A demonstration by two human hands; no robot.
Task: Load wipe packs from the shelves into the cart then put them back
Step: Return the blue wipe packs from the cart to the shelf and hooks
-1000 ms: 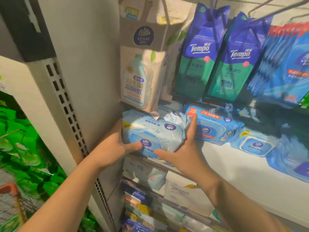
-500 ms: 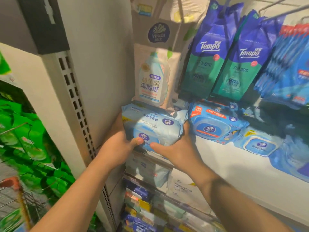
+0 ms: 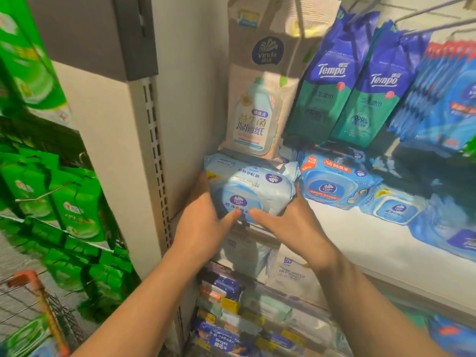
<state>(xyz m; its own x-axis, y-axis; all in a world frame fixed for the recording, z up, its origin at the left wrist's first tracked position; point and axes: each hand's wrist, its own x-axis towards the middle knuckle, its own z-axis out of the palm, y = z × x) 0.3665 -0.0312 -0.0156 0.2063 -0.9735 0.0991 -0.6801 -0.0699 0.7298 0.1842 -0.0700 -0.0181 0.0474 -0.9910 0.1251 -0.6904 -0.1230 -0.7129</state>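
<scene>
Gripping a pale blue soft plastic wipe pack with a round flip lid point(image 3: 253, 193) from both sides, at the left end of the white shelf point(image 3: 360, 243) and right by its front edge. Clamping it between the left hand point(image 3: 206, 222) and the right hand point(image 3: 288, 222), thumbs lying on the near face and almost meeting under the lid, remaining fingers reaching out of sight round the pack's ends. Squeezing from two sides likely because the wrapper is soft and bulging and would sag in a single grip. Resting on or just above a second pale blue pack point(image 3: 221, 162) beneath and behind it; whether touching cannot be told. Sitting just left of a darker blue flat wipe pack with orange labelling point(image 3: 332, 181), and below a hanging beige pouch printed with a bottle point(image 3: 255, 124). Reaching forward and upward with both forearms, converging on the pack, wrists roughly level. Showing at the lower left an orange-handled wire cart point(image 3: 36, 297), well apart from the pack. Judging by the hold alone, either lifting out or setting back; cannot tell which.
</scene>
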